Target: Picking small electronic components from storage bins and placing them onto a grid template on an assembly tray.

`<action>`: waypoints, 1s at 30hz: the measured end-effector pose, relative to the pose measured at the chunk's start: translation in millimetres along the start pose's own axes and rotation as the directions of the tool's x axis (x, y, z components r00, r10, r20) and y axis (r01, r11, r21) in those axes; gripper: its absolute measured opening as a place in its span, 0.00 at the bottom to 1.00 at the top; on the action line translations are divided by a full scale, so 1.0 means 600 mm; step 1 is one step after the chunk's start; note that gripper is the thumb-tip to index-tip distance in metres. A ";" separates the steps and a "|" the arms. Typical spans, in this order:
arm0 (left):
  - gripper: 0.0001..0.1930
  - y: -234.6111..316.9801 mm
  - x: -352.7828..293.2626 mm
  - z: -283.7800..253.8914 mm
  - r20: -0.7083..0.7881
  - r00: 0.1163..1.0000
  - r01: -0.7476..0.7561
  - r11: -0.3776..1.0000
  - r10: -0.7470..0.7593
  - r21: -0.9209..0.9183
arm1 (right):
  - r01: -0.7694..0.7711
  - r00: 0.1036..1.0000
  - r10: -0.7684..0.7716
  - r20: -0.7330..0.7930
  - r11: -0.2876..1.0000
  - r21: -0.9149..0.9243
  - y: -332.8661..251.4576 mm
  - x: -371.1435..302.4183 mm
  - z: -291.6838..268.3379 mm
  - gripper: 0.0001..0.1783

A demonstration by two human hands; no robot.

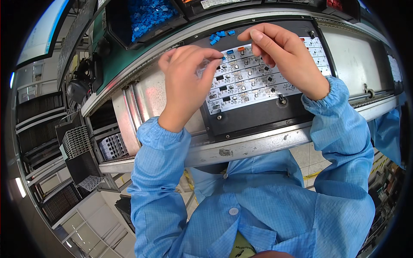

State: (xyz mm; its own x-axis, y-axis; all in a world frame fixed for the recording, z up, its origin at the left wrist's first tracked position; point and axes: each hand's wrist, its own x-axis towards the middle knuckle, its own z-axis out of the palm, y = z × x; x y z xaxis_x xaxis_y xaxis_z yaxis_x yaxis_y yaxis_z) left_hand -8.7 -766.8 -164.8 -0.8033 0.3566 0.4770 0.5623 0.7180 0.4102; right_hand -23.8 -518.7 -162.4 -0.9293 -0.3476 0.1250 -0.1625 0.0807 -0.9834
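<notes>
A white circuit board panel (245, 92), split into long strips with small dark parts, lies in a black fixture plate (258, 118). My left hand (187, 79) is at the panel's upper left corner, its thumb and forefinger closed around a small blue connector (223, 57). Beside that, another blue connector (230, 52) and an orange connector (241, 49) sit along the panel's top edge. Over the panel's upper middle, my right hand (286, 56) has curled fingers, thumb and forefinger together; anything between them is hidden. Several loose blue connectors (215, 39) lie on the fixture above the panel.
A black bin (120, 32) full of blue connectors stands at the upper left on a green surface. Metal rails (249, 146) run in front of and behind the fixture. At the left are racks (38, 107) and a grid-like tray (77, 142).
</notes>
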 end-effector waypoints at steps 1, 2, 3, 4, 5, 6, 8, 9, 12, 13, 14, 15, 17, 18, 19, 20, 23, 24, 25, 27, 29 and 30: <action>0.04 -0.001 0.002 -0.001 0.002 1.000 -0.001 1.000 0.001 -0.002 | 0.000 1.000 0.000 -0.001 1.000 0.002 0.000 -0.001 0.001 0.18; 0.04 -0.001 0.004 -0.002 -0.003 1.000 0.001 1.000 -0.001 0.006 | -0.002 1.000 0.002 -0.004 1.000 0.000 0.000 -0.001 -0.001 0.18; 0.03 0.000 0.008 -0.001 -0.008 1.000 0.002 1.000 -0.002 0.013 | -0.038 0.999 0.038 -0.004 0.999 0.029 0.001 0.000 -0.004 0.18; 0.03 0.003 0.013 0.001 -0.006 1.000 0.001 1.000 -0.001 0.010 | -0.073 0.997 0.073 -0.003 0.996 0.058 0.002 0.000 -0.008 0.18; 0.03 0.005 0.018 0.003 0.008 0.999 -0.031 0.999 0.031 0.017 | -0.075 0.997 0.076 -0.005 0.995 0.060 0.003 0.001 -0.010 0.18; 0.02 0.008 0.022 0.005 0.023 0.998 -0.063 0.998 0.062 0.023 | -0.062 0.998 0.063 -0.019 0.997 0.048 0.004 0.002 -0.013 0.19; 0.02 0.018 0.025 0.009 0.059 0.997 -0.060 0.998 0.059 0.027 | -0.050 0.998 0.051 -0.038 0.998 0.035 0.009 0.004 -0.019 0.19; 0.02 0.023 0.026 0.012 0.092 0.994 -0.057 0.998 0.054 0.032 | -0.035 0.998 0.037 -0.047 0.999 0.035 0.012 0.005 -0.022 0.19; 0.03 0.027 0.023 0.013 0.120 0.993 -0.022 0.998 0.014 0.067 | -0.023 0.998 0.024 -0.064 1.000 0.019 0.006 0.005 -0.025 0.18; 0.03 0.028 0.023 0.014 0.122 0.992 -0.023 0.998 0.015 0.066 | -0.025 0.997 0.025 -0.068 1.000 0.004 0.004 0.005 -0.025 0.18; 0.03 0.028 0.023 0.016 0.113 0.993 -0.031 0.997 0.023 0.071 | -0.026 0.997 0.026 -0.070 1.000 0.008 0.005 0.004 -0.026 0.18; 0.03 0.029 0.024 0.017 0.104 0.994 -0.038 0.996 0.030 0.075 | -0.015 0.998 0.014 -0.066 1.000 -0.009 0.007 0.004 -0.027 0.18; 0.03 0.033 0.024 0.020 0.094 0.995 -0.041 0.997 0.034 0.071 | -0.003 0.998 0.001 -0.062 1.000 -0.025 0.009 0.003 -0.027 0.18; 0.03 0.034 0.024 0.021 0.082 0.996 -0.044 0.997 0.038 0.064 | 0.010 0.998 -0.013 -0.060 0.999 -0.035 0.009 0.002 -0.026 0.17; 0.03 0.032 0.024 0.021 0.082 0.996 -0.044 0.997 0.039 0.065 | 0.024 0.998 -0.027 -0.058 0.999 -0.046 0.008 0.001 -0.024 0.17; 0.03 0.030 0.022 0.022 0.081 0.995 -0.061 0.995 0.055 0.076 | 0.024 0.998 -0.026 -0.059 0.999 -0.046 0.005 0.001 -0.023 0.17; 0.04 0.036 0.022 0.016 0.115 0.984 -0.157 0.975 0.139 0.160 | -0.015 0.999 0.010 -0.047 0.995 -0.095 -0.003 0.002 -0.023 0.17; 0.05 0.041 0.022 0.012 0.154 0.967 -0.234 0.944 0.203 0.230 | -0.003 0.999 0.000 -0.043 0.996 -0.086 0.000 0.002 -0.025 0.16; 0.05 0.047 0.020 0.010 0.153 0.967 -0.236 0.944 0.204 0.230 | 0.008 0.999 -0.011 -0.040 0.997 -0.078 0.003 0.002 -0.027 0.16; 0.05 0.055 0.018 0.011 0.191 0.951 -0.292 0.904 0.241 0.312 | 0.029 0.999 -0.031 -0.029 0.997 -0.066 0.013 0.005 -0.030 0.16; 0.06 0.055 0.030 0.002 0.200 0.954 -0.275 0.921 0.225 0.276 | 0.050 0.999 -0.051 -0.013 0.998 -0.049 0.012 0.006 -0.029 0.16; 0.06 0.052 0.034 -0.001 0.210 0.955 -0.256 0.936 0.208 0.242 | 0.063 0.998 -0.064 -0.006 0.992 -0.110 0.007 0.007 -0.027 0.16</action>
State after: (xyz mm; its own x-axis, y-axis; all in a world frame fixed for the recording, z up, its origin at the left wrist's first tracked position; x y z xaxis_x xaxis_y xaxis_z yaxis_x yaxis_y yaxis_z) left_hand -7.5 -737.2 -141.7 -0.6918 0.6151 0.3781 0.6849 0.7249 0.0738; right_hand -33.9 -504.6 -163.9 -0.9189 -0.3465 0.1883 -0.2562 0.1613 -0.9531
